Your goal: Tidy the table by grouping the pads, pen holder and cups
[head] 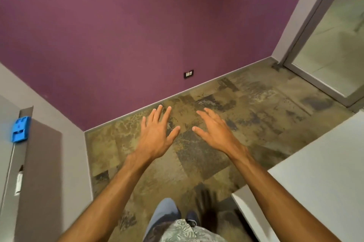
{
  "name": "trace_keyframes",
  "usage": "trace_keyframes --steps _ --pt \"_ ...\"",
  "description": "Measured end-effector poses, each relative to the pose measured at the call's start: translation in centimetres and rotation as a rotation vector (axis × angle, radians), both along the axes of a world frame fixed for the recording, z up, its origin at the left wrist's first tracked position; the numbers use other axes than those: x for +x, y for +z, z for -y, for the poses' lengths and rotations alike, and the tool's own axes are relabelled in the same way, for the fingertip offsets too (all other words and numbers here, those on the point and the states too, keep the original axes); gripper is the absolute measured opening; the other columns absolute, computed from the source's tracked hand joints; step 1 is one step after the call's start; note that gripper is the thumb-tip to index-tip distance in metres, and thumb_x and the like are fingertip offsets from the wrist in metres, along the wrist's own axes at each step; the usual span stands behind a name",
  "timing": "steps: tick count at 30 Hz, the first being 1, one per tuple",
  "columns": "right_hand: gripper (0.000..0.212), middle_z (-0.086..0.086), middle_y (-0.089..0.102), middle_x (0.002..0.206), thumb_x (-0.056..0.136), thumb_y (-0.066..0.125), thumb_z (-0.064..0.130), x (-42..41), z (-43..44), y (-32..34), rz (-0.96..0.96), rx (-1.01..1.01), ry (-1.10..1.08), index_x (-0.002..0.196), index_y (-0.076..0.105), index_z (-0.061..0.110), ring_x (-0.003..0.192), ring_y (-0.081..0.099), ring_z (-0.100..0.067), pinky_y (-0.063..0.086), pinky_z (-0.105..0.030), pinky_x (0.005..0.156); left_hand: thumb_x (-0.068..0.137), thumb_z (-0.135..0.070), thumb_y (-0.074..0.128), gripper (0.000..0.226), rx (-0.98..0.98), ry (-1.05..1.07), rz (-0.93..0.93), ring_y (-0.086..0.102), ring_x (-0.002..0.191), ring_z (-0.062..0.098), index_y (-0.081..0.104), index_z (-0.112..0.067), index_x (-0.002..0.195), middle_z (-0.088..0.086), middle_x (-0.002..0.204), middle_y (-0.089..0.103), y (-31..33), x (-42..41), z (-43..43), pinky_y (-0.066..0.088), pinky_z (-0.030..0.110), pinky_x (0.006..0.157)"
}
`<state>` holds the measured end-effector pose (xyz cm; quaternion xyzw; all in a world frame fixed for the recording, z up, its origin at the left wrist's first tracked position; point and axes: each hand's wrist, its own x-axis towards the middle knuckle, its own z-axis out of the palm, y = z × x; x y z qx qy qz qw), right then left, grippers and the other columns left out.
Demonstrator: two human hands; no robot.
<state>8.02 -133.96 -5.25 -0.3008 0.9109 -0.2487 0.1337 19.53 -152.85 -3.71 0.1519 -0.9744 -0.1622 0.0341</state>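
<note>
My left hand and my right hand are stretched out in front of me over the floor, palms down, fingers spread, holding nothing. A corner of a white table shows at the right, below my right forearm; the part in view is bare. No pads, pen holder or cups appear in this view.
A purple wall stands ahead with a small socket plate low down. Mottled brown floor tiles lie below. A grey panel with a blue plastic piece is at the left. A glass door frame is at the far right.
</note>
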Motion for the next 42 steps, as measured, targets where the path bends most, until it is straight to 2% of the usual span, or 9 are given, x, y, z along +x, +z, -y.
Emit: trace_keyframes --steps 12,20,22,28,30,33,37,42 --pt "0.069 -0.008 0.019 0.164 0.095 0.054 0.049 -20.3 3.4 -1.6 0.038 0.040 -0.245 0.155 0.029 0.024 0.150 0.021 -0.027 0.021 -0.048 0.117 0.093 -0.068 0.029 0.077 0.011 -0.197 0.062 0.009 0.151 0.028 0.010 -0.029 0.156 0.007 0.164 0.007 -1.7 -24.4 7.9 0.009 0.055 0.120" --pt "0.068 -0.012 0.028 0.160 0.095 0.056 0.049 -30.6 1.3 -0.5 0.050 0.051 -0.505 0.153 0.033 0.022 0.148 0.027 -0.026 0.028 -0.045 0.119 0.086 -0.077 0.017 0.085 0.008 -0.494 0.072 0.010 0.150 0.028 0.010 -0.029 0.156 0.009 0.163 0.010 -1.4 -40.2 7.5 0.011 0.056 0.119" --pt "0.068 -0.011 0.031 0.159 0.095 0.056 0.050 -32.3 0.2 -0.7 0.048 0.042 -0.569 0.153 0.034 0.023 0.147 0.029 -0.026 0.029 -0.044 0.118 0.088 -0.075 0.020 0.083 0.032 -0.552 0.083 0.010 0.150 0.027 0.011 -0.029 0.156 0.008 0.163 0.010 -1.3 -43.1 6.3 0.010 0.054 0.120" --pt "0.068 -0.011 0.026 0.161 0.095 0.056 0.048 -38.1 -4.5 -1.4 0.077 0.054 -0.752 0.153 0.033 0.022 0.149 0.024 -0.026 0.021 -0.038 0.122 0.095 -0.059 0.037 0.067 0.040 -0.710 0.036 0.029 0.144 0.026 0.028 -0.024 0.152 0.008 0.154 0.035 -0.9 -51.9 0.4 0.021 0.053 0.117" --pt "0.066 -0.015 0.030 0.159 0.095 0.059 0.044 -40.1 -6.6 -1.6 0.047 0.045 -0.779 0.152 0.036 0.020 0.147 0.028 -0.029 0.025 -0.039 0.120 0.096 -0.057 0.039 0.067 0.033 -0.760 0.046 0.029 0.143 0.026 0.027 -0.023 0.152 0.008 0.155 0.034 -1.0 -55.4 -2.4 0.021 0.052 0.117" --pt "0.067 -0.015 0.036 0.154 0.093 0.062 0.044 -43.8 -10.3 -2.2 0.000 0.079 -0.826 0.150 0.038 0.018 0.137 0.042 -0.032 0.041 -0.048 0.109 0.096 -0.056 0.039 0.067 0.035 -0.829 0.060 0.028 0.144 0.026 0.027 -0.023 0.152 0.008 0.156 0.032 -1.3 -60.9 -7.1 0.018 0.052 0.118" --pt "0.066 -0.011 0.027 0.159 0.095 0.057 0.047 -49.3 -16.6 -2.8 -0.006 0.085 -0.923 0.151 0.032 0.023 0.144 0.032 -0.029 0.039 -0.050 0.110 0.096 -0.052 0.043 0.066 0.068 -0.902 0.073 0.026 0.144 0.026 0.027 -0.021 0.152 0.007 0.157 0.030 -1.4 -68.2 -13.7 0.016 0.051 0.119" --pt "0.065 -0.009 0.022 0.162 0.095 0.053 0.051 -53.9 -24.1 -2.1 0.016 0.053 -1.077 0.151 0.032 0.026 0.142 0.033 -0.032 0.038 -0.052 0.112 0.095 -0.048 0.049 0.065 0.087 -1.003 0.096 0.028 0.143 0.026 0.029 -0.022 0.151 0.006 0.156 0.031 -1.4 -75.7 -22.0 0.020 0.047 0.117"
